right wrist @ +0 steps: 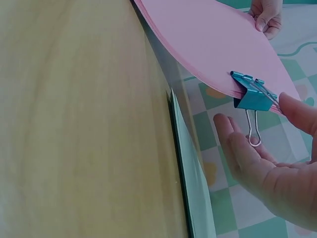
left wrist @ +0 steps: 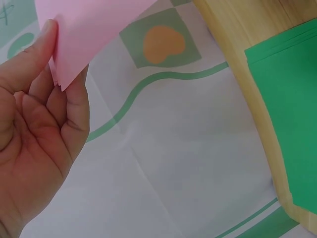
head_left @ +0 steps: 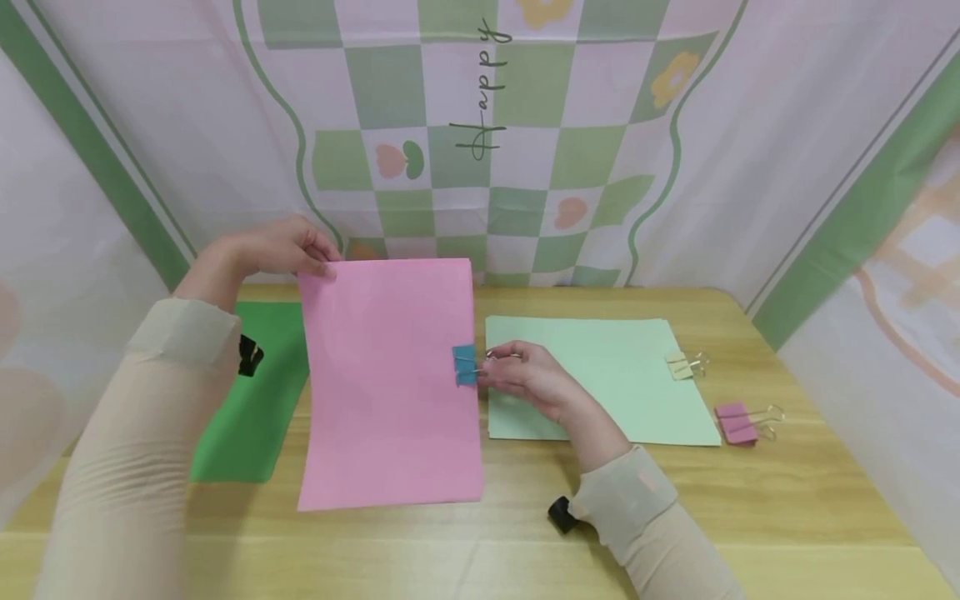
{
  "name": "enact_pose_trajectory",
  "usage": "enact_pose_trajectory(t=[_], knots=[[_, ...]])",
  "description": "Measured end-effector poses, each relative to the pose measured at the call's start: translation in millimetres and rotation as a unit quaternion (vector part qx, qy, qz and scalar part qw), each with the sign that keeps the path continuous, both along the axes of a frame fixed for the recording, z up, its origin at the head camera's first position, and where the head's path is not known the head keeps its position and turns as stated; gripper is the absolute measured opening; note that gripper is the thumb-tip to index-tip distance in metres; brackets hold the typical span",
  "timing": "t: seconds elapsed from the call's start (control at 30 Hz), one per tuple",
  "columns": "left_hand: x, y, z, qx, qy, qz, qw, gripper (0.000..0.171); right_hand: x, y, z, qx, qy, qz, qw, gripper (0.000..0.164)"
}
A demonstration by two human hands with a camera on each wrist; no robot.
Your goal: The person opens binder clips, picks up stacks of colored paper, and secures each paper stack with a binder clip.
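My left hand pinches the top left corner of a pink paper stack, held upright above the table. In the left wrist view, the thumb lies on the front of the paper, with fingers behind. A blue binder clip sits on the stack's right edge. My right hand is at its wire handles. The right wrist view shows the thumb against one handle and the fingers beside the other handle, which sticks out from the clip.
Light green paper lies at right with a cream binder clip on its edge. Pink binder clips lie beyond it. Darker green paper lies at left, beside the left sleeve. A patterned cloth hangs behind the wooden table.
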State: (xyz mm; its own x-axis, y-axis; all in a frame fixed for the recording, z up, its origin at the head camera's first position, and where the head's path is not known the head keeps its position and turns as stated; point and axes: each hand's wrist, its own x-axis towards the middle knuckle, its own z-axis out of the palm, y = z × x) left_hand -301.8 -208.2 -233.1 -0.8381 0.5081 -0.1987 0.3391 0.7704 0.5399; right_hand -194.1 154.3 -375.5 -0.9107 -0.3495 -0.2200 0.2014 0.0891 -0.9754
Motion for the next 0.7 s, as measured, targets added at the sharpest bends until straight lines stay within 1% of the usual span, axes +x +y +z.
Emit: enact_pose_trajectory(t=[0.2,0.43,0.7], knots=[[-2.4,-1.8,-6.3,-0.004,0.011,0.0,0.9999,0.021,0.9,-2.0,2.7,0.034,0.013,0.002,0.999,0.052],[-5.0,-0.9,-11.6,-0.006,0.022,-0.005,0.9997,0.023,1.7,-1.3,5.4,0.076,0.018,0.021,0.997,0.051],[-8.6,3.9,-18.9,0.006,0.032,-0.03,0.999,0.022,1.6,4.0,3.5,0.098,0.013,0.023,0.995,0.051]])
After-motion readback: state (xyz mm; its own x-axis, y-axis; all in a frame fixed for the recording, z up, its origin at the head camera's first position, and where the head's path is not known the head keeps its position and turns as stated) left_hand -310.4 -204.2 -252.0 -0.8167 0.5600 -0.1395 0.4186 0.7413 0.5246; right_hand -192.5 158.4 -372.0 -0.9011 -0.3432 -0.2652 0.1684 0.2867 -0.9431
